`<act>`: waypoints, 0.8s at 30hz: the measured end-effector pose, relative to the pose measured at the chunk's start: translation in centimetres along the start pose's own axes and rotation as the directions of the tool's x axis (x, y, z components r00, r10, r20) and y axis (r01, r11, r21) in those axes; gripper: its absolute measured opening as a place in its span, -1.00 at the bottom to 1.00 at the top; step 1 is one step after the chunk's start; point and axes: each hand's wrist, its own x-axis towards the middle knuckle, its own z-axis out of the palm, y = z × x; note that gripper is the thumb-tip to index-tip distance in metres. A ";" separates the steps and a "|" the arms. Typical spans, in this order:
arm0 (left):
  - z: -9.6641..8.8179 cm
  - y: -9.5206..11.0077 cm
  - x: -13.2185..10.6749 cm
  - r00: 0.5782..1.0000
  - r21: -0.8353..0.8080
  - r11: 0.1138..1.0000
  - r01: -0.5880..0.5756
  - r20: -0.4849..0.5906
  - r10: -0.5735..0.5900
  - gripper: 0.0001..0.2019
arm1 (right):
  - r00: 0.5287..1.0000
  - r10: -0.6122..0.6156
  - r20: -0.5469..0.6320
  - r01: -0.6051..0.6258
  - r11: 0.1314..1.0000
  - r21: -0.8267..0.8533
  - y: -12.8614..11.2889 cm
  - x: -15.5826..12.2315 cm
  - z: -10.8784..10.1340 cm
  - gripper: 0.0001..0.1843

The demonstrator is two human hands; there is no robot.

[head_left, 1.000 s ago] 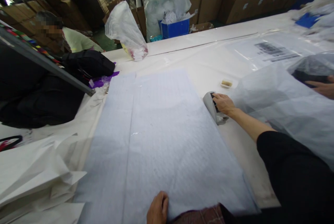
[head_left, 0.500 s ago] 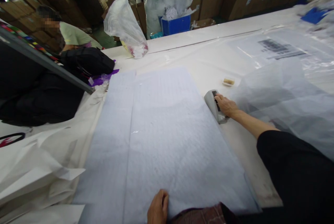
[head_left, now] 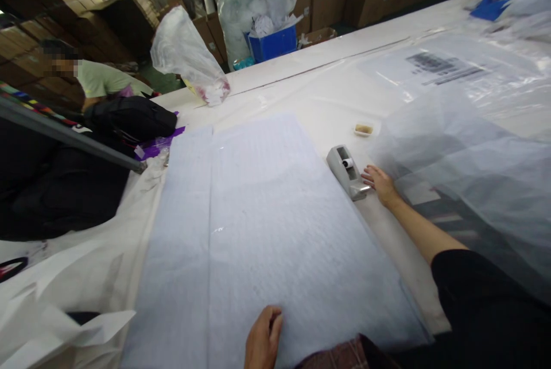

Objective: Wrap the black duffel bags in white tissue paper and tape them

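A large bluish-white sheet (head_left: pixel 267 214) lies flat in front of me, with a lengthwise seam and a small shiny bit of what looks like clear tape (head_left: pixel 218 230) on that seam. Along its right edge stands a grey tape dispenser (head_left: pixel 340 165) with a small white roll in it. My right hand (head_left: pixel 381 184) is just right of the dispenser, fingers apart and holding nothing; whether a fingertip touches the dispenser I cannot tell. My left hand (head_left: pixel 262 339) rests on the sheet's near part with its fingers loosely curled; the palm is hidden.
Translucent sheeting (head_left: pixel 473 156) covers the right side of the white table. A small tan piece (head_left: pixel 364 129) lies beyond the dispenser. Black bags (head_left: pixel 133 119) and a grey bar (head_left: pixel 73 133) are at left. A person (head_left: pixel 103 79), a plastic bag (head_left: pixel 187 53) and a blue box (head_left: pixel 273 43) are farther back.
My right hand has let go of the tape dispenser and moved slightly right, its fingers now spread. My left hand stays on the sheet. The view has shifted a little.
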 end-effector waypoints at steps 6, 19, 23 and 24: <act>-2.8 13.7 10.3 0.934 0.068 0.931 -0.358 0.020 0.357 -0.79 | 0.969 -0.246 -0.027 0.247 0.965 0.090 3.4 -5.4 0.7 -0.19; 5.8 36.3 31.7 0.690 0.621 0.495 -0.608 0.104 0.716 -0.65 | 0.764 -0.615 -0.193 0.552 0.779 -0.298 5.2 -6.0 5.4 -0.33; 7.7 35.9 33.9 0.707 0.659 0.487 -0.574 0.098 0.701 -0.64 | 0.758 -0.627 -0.180 0.561 0.768 -0.309 4.5 -6.4 5.2 -0.37; 7.9 35.7 34.3 0.705 0.659 0.486 -0.574 0.095 0.703 -0.64 | 0.757 -0.628 -0.179 0.562 0.767 -0.310 4.3 -6.5 5.1 -0.38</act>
